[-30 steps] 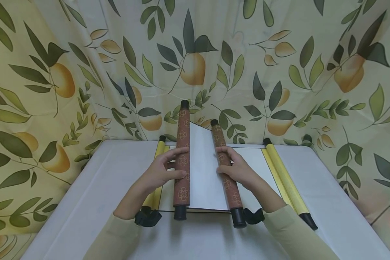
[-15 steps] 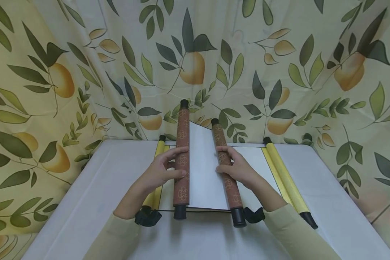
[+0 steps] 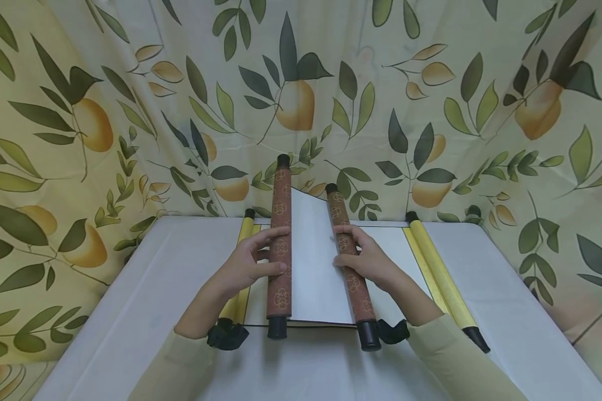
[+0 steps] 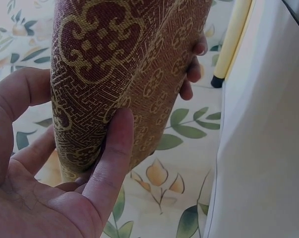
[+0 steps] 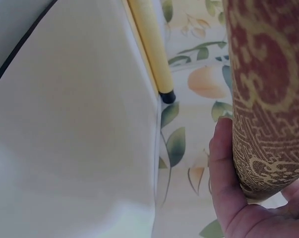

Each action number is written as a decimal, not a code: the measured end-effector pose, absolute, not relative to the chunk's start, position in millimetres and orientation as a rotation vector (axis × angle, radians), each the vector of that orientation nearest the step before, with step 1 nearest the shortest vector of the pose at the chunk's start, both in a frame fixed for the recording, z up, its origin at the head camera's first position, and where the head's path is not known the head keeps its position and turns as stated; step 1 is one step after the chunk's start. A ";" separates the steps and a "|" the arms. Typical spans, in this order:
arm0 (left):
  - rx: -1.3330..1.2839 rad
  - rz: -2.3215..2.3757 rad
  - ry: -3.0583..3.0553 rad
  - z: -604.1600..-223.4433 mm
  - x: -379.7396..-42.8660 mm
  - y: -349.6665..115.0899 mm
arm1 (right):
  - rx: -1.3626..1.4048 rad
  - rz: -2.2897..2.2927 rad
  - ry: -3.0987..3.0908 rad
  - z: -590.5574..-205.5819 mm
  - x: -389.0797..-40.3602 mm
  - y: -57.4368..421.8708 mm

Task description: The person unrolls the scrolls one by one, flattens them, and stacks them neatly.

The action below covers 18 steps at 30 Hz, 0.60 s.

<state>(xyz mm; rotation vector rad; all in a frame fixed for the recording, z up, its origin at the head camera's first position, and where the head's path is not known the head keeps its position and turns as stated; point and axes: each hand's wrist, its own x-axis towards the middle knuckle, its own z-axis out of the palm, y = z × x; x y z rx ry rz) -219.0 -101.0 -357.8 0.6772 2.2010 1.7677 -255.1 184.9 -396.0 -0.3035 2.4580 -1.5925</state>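
Note:
A scroll with two reddish-brown rolls, patterned in gold with black end caps, is held tilted above the table. Its left roll (image 3: 281,298) is gripped by my left hand (image 3: 243,263), thumb and fingers on either side. My right hand (image 3: 370,257) grips the right roll (image 3: 358,292) in the same way. Between the rolls stretches a short width of blank white paper (image 3: 315,262). In the left wrist view the patterned cloth (image 4: 99,44) lies between thumb and fingers. The right wrist view has the other roll (image 5: 268,99) resting in the hand, with part of that hand out of frame.
Under the held scroll, another scroll lies spread on the white table (image 3: 185,267). Its yellow rollers (image 3: 244,236) (image 3: 443,273) lie left and right of my hands. A black piece (image 3: 229,337) shows beside each wrist. Behind the table hangs a fruit-patterned curtain (image 3: 301,106).

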 end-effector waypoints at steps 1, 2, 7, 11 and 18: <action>0.679 1.765 2.205 -357.8 -219.0 -101.4 | -0.304 -1.594 2.458 -396.3 -255.4 184.7; 0.680 1.766 2.207 -357.9 -219.1 -101.7 | -0.306 -1.595 2.458 -396.5 -255.5 184.5; 0.686 1.771 2.203 -358.2 -219.3 -102.2 | -0.311 -1.610 2.458 -397.1 -255.5 184.6; 0.694 1.779 2.189 -358.4 -219.3 -102.1 | -0.321 -1.607 2.456 -396.9 -255.1 185.0; 0.687 1.780 2.186 -356.0 -217.5 -101.7 | -0.323 -1.594 2.488 -397.6 -254.7 187.6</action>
